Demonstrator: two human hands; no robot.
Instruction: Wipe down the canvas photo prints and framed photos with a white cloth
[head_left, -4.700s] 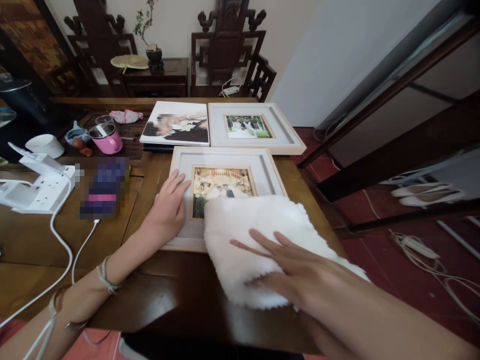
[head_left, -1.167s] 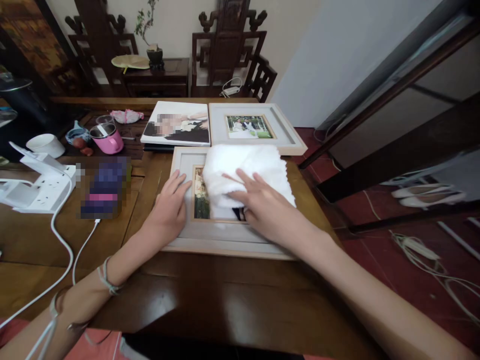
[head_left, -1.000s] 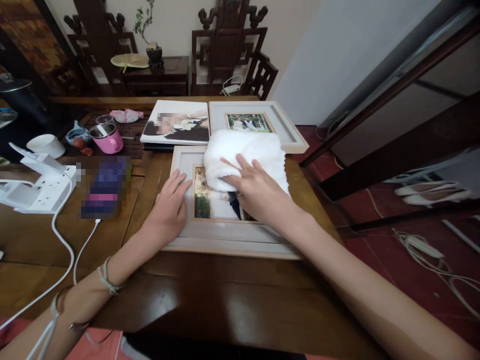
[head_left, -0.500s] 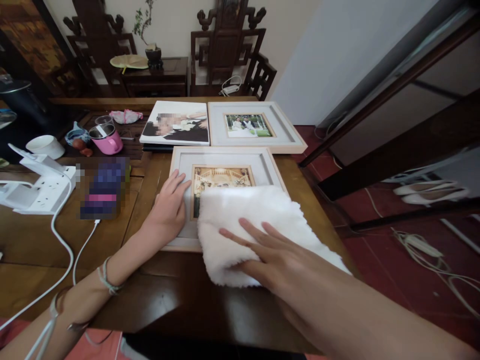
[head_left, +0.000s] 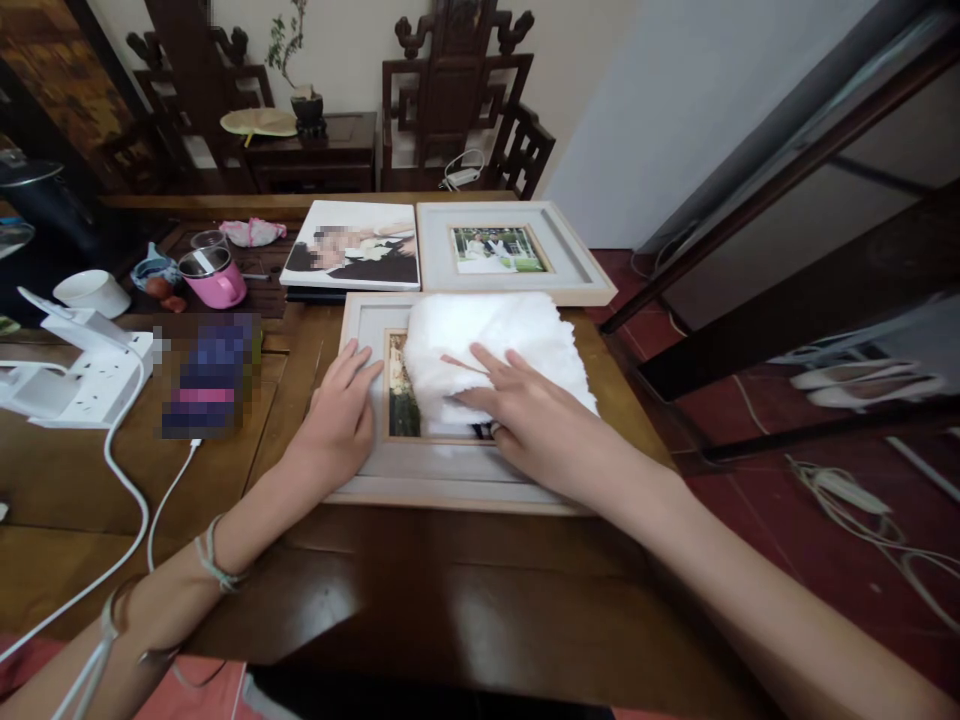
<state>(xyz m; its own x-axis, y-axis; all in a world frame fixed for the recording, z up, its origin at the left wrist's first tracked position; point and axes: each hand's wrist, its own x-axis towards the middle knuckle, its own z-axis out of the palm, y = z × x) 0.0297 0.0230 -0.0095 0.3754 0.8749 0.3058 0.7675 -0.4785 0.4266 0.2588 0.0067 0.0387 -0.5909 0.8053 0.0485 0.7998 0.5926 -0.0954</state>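
Observation:
A light wooden picture frame [head_left: 450,490] lies flat on the table, its photo mostly covered by a fluffy white cloth [head_left: 502,325]. My right hand [head_left: 532,415] presses down on this cloth over the frame's middle and right, fingers spread and the cloth held beneath them. At the frame's left side rests my left hand [head_left: 337,420], its fingers stretched out on the border and holding nothing. Part of the photo shows left of the cloth.
Behind lie a second picture frame [head_left: 581,260] and a white-edged photo panel [head_left: 360,210]. To the left are a pink mug [head_left: 221,290], a white cup [head_left: 91,292], a power strip [head_left: 101,375], a blurred-out phone [head_left: 210,375] and a white cable [head_left: 124,480]. The table [head_left: 420,590] ends at right.
My right hand has slid the cloth away from me, up the frame, baring the frame's front border and covering its back edge. My left hand has stayed in place.

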